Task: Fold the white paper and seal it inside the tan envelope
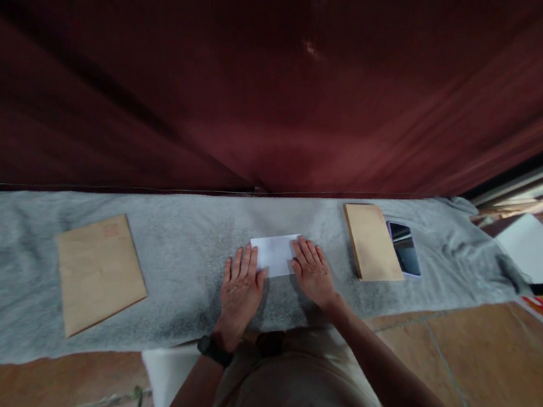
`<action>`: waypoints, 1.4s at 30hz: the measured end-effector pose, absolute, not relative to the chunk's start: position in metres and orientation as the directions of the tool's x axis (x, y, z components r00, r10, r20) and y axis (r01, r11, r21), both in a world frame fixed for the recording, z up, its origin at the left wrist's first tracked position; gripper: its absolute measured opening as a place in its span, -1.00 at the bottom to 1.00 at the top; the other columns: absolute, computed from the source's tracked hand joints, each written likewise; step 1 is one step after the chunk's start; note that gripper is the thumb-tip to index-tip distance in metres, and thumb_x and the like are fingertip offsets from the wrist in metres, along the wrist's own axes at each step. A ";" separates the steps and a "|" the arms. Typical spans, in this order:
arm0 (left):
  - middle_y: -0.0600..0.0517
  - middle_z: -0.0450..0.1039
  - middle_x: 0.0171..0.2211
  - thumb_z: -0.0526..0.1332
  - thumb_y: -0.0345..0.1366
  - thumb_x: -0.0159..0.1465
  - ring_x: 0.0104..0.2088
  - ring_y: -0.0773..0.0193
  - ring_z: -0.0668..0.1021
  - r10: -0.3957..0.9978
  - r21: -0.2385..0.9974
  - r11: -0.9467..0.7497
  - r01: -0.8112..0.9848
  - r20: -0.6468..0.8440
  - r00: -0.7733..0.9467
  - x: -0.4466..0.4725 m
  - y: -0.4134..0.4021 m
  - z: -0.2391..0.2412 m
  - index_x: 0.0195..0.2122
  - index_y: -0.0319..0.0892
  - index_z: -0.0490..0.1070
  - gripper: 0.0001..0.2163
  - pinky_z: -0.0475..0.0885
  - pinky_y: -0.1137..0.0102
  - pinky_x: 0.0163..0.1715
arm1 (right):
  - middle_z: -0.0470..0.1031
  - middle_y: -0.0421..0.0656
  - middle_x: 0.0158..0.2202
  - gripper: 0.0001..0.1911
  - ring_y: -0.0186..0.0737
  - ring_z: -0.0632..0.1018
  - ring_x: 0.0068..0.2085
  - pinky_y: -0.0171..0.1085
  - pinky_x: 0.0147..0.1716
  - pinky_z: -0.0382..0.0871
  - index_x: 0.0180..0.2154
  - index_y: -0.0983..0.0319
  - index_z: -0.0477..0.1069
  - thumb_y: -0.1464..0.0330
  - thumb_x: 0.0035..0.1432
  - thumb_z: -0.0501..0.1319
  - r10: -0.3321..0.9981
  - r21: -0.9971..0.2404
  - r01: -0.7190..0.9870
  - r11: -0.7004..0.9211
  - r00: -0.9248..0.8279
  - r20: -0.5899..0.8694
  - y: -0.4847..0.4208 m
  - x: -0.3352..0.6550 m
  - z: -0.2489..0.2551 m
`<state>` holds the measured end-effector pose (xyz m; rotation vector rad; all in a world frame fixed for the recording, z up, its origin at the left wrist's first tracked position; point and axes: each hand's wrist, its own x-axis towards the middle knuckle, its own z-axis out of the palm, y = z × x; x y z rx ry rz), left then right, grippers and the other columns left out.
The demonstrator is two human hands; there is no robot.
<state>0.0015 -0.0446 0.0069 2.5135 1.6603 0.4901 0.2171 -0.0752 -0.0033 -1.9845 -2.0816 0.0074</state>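
Brown envelope [98, 273] far left on grey cloth [181, 243]; envelope stack [372, 242] w/ phone [404, 249] right.

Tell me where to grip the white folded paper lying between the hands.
Take the white folded paper by its far long edge, reaching from the curtain side. It lies flat on the gray cloth, and the left hand and right hand press its two near corners, so only that edge looks free.

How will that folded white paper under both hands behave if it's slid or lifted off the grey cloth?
The white paper looks thin and flat, so it is probably very light and floppy when lifted by one edge. The grey cloth looks fuzzy, so the paper may drag or bunch the cloth rather than glide. Both the left hand and right hand press it flat; released, its fold may spring up slightly.
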 end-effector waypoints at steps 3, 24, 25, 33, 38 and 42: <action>-0.15 0.22 0.44 -0.07 -0.19 0.51 0.46 -0.07 0.25 0.911 0.261 -0.401 0.878 0.210 0.354 0.001 -0.046 0.008 0.49 -0.23 0.13 -0.45 0.12 -0.09 0.43 | 0.15 -0.03 0.49 -0.45 0.04 0.18 0.48 0.12 0.42 0.04 0.48 0.24 0.11 0.30 0.56 -0.10 0.981 -0.177 0.983 0.050 -0.016 0.193 -0.081 0.224 -0.003; -0.12 0.20 0.45 -0.01 -0.15 0.53 0.46 0.03 0.25 0.821 0.248 -0.570 0.783 0.178 0.542 0.024 -0.074 0.013 0.43 -0.21 0.25 -0.49 0.15 0.03 0.45 | 0.17 -0.02 0.48 -0.46 0.06 0.19 0.47 0.12 0.41 0.06 0.46 0.21 0.16 0.33 0.55 -0.08 0.975 -0.153 0.988 0.000 0.033 0.218 -0.089 0.232 -0.003; -0.13 0.19 0.46 -0.01 -0.14 0.53 0.46 0.03 0.25 0.824 0.245 -0.567 0.786 0.179 0.538 0.021 -0.075 0.012 0.44 -0.21 0.24 -0.48 0.15 0.03 0.45 | 0.17 -0.02 0.48 -0.46 0.06 0.19 0.47 0.12 0.41 0.06 0.46 0.21 0.17 0.34 0.55 -0.08 0.975 -0.152 0.988 -0.007 0.041 0.216 -0.089 0.232 -0.003; -0.12 0.12 0.49 0.07 -0.11 0.50 0.48 0.01 0.22 0.811 0.234 -0.585 0.776 0.178 0.558 0.008 -0.075 0.009 0.43 -0.08 0.27 -0.49 0.14 0.01 0.45 | 0.16 -0.02 0.49 -0.46 -0.02 0.18 0.49 0.07 0.44 0.04 0.44 0.27 0.21 0.37 0.52 -0.05 0.978 -0.207 0.977 0.043 0.001 0.210 -0.100 0.208 0.001; -0.13 0.14 0.48 0.05 -0.16 0.50 0.48 0.01 0.22 0.810 0.234 -0.586 0.775 0.187 0.556 0.009 -0.075 0.009 0.42 -0.10 0.28 -0.51 0.13 0.02 0.45 | 0.17 -0.02 0.48 -0.46 -0.04 0.22 0.47 0.03 0.44 0.06 0.44 0.24 0.21 0.28 0.53 0.03 0.980 -0.231 0.964 0.135 -0.095 0.176 -0.105 0.189 0.000; -0.13 0.16 0.47 0.05 -0.16 0.50 0.47 0.00 0.24 0.817 0.244 -0.577 0.780 0.196 0.543 0.010 -0.076 0.007 0.42 -0.13 0.29 -0.51 0.15 0.01 0.44 | 0.16 0.05 0.48 -0.42 0.00 0.21 0.47 0.05 0.44 0.07 0.47 0.33 0.12 0.27 0.53 0.00 0.980 -0.207 0.977 0.056 -0.013 0.201 -0.105 0.200 -0.003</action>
